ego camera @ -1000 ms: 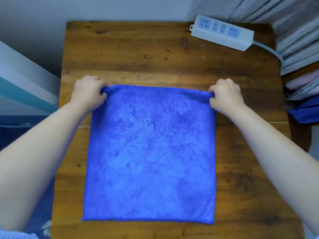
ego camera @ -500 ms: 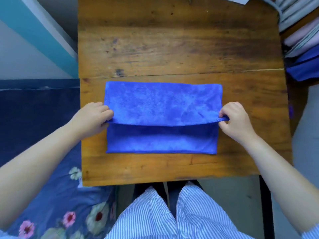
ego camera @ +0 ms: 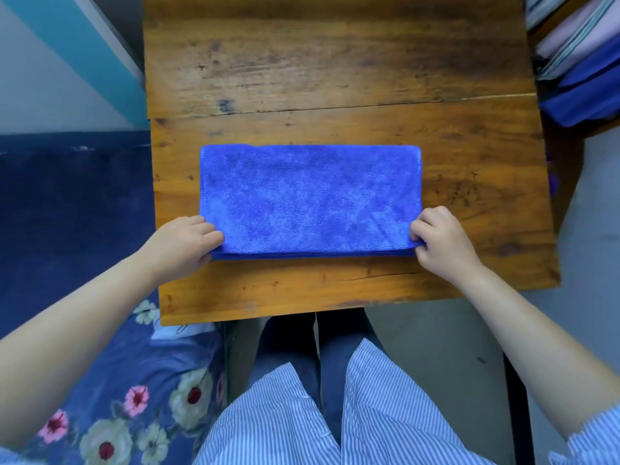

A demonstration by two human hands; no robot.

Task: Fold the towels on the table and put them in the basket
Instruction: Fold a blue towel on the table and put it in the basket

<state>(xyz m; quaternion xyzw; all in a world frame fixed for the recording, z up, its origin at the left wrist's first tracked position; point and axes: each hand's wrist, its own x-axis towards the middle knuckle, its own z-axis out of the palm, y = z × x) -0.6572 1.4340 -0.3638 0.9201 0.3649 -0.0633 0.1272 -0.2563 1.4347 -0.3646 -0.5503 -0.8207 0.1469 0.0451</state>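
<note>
Folded blue rectangular microfibre towel [ego camera: 310,201] laid on brown wooden surface [ego camera: 335,78] | near corners pinched between fingers of left hand [ego camera: 183,245] and right hand [ego camera: 443,241]

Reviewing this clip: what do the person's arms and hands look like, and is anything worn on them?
Both forearms are bare, as are the left hand and right hand: no gloves, rings or watch visible. A blue-and-white striped sleeve shows only on the right arm.

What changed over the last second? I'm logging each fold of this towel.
Both hands, left hand and right hand, carried the far edge of the blue towel toward the person, down to its near edge, folding it in half. Both still pinch those corners. The towel remains on the wooden table.
</note>
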